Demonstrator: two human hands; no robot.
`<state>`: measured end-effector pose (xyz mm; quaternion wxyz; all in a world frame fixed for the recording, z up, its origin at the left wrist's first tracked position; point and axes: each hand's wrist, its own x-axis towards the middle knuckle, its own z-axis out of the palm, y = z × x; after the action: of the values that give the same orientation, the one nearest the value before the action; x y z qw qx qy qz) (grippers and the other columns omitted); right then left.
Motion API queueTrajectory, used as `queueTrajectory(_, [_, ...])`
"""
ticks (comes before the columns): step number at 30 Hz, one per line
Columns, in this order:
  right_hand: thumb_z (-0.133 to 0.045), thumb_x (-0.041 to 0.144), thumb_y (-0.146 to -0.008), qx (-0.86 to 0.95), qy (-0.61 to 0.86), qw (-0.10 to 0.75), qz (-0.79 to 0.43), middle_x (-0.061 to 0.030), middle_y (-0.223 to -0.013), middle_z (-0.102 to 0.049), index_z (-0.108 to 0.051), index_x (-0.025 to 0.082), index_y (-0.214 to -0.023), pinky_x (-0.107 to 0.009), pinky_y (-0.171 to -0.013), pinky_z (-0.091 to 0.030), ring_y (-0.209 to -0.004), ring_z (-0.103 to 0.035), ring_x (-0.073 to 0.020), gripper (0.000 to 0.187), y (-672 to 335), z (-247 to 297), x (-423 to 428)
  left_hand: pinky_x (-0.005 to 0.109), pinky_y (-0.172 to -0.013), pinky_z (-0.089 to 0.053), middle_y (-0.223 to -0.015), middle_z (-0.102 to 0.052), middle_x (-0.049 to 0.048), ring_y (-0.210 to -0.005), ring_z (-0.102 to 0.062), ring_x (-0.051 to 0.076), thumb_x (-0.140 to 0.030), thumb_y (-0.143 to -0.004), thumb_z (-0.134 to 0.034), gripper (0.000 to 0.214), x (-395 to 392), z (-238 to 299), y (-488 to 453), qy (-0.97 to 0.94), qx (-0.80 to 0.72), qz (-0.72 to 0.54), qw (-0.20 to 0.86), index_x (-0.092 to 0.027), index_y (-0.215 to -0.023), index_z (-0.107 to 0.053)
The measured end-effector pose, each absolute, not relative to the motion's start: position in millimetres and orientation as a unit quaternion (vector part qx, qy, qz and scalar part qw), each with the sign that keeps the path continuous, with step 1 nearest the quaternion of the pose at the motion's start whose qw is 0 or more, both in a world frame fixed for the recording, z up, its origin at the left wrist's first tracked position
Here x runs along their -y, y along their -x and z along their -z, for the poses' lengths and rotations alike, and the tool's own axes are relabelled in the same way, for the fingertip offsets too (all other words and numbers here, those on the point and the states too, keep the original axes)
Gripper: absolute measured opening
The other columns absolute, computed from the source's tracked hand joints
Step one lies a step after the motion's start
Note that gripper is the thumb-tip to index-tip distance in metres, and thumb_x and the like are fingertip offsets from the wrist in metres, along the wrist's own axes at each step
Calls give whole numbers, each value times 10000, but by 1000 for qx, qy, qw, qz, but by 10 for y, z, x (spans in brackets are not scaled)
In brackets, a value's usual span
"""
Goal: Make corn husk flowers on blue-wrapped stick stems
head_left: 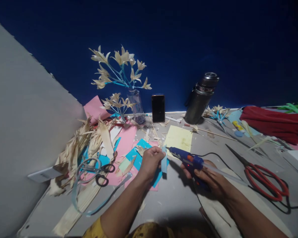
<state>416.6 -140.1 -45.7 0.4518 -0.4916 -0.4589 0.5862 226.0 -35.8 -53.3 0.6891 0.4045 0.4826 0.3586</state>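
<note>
Paper strip pinched mid-frame by the left hand seems touched by the glue gun clasped in the right hand; that pinching hand could be burnt.

Glue gun grip is buried in right hand. Left hand pinch on blue strip too small to resolve. Red cloth, green object and black cord are cut off at right edge.

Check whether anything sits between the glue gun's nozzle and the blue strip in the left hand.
Nothing visible does. The glue gun, in the right hand, aims its nozzle straight at the top of the blue strip that the left hand pinches.
</note>
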Motion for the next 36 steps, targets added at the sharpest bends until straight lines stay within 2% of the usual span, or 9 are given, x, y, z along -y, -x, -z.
queueTrajectory(4, [-725, 605, -791, 418, 524, 415, -615, -71, -783, -662, -715, 129, -932, -217, -493, -417, -599, -556, -125, 496, -4140, 471, 1354, 197, -401, -223, -451, -434, -77, -387, -329, 48, -274, -609, -744, 243, 365, 539, -2261, -414, -482, -358, 684, -182, -603, -520])
queueTrajectory(8, [-749, 590, -773, 399, 519, 443, -613, -73, -778, -658, -716, 125, -960, -228, -520, -450, -618, -576, -140, 503, -4162, 482, 1347, 200, -406, -235, -456, -444, -73, -390, -336, 51, -278, -616, -738, 239, 369, 549, -2257, -419, -483, -354, 682, -181, -602, -520])
queueTrajectory(11, [-752, 577, -778, 406, 499, 431, -632, -80, -787, -666, -719, 134, -974, -227, -514, -452, -631, -595, -153, 485, -4193, 509, 1355, 199, -409, -232, -456, -446, -72, -394, -338, 51, -267, -611, -729, 224, 363, 558, -2256, -423, -485, -354, 679, -179, -598, -524])
queueTrajectory(14, [-732, 590, -794, 425, 503, 410, -631, -76, -750, -657, -726, 147, -932, -232, -509, -454, -623, -595, -160, 464, -4199, 494, 1354, 197, -413, -231, -455, -447, -72, -399, -341, 50, -260, -610, -726, 214, 358, 561, -2259, -434, -485, -355, 671, -174, -596, -530])
queueTrajectory(17, [-683, 610, -829, 438, 499, 433, -610, -81, -738, -652, -729, 143, -929, -256, -549, -483, -651, -605, -174, 481, -4182, 442, 1353, 199, -412, -235, -451, -442, -74, -396, -338, 51, -265, -610, -722, 220, 354, 552, -2261, -436, -484, -357, 670, -178, -591, -521])
queueTrajectory(23, [-729, 639, -761, 430, 520, 407, -616, -77, -708, -656, -726, 143, -888, -233, -467, -435, -575, -590, -157, 512, -4172, 457, 1316, 198, -400, -213, -439, -421, -82, -380, -314, 46, -281, -603, -725, 227, 350, 525, -2258, -425, -489, -359, 672, -183, -598, -520])
queueTrajectory(27, [-732, 641, -758, 424, 516, 424, -612, -70, -707, -660, -729, 165, -873, -233, -476, -430, -577, -586, -151, 490, -4188, 538, 1291, 195, -396, -216, -441, -429, -79, -377, -318, 44, -279, -593, -725, 233, 351, 522, -2256, -421, -489, -360, 674, -184, -594, -513])
queueTrajectory(30, [-761, 632, -731, 401, 505, 415, -642, -63, -676, -657, -716, 152, -840, -235, -468, -419, -552, -576, -145, 494, -4190, 588, 1292, 195, -390, -216, -438, -433, -76, -371, -323, 46, -284, -598, -721, 225, 344, 532, -2251, -425, -490, -354, 674, -182, -595, -521])
queueTrajectory(36, [-761, 590, -764, 385, 489, 429, -655, -63, -679, -667, -694, 135, -865, -238, -502, -424, -577, -577, -144, 471, -4204, 614, 1317, 193, -390, -219, -433, -426, -78, -373, -318, 46, -283, -606, -725, 230, 337, 548, -2243, -426, -491, -357, 671, -183, -598, -518])
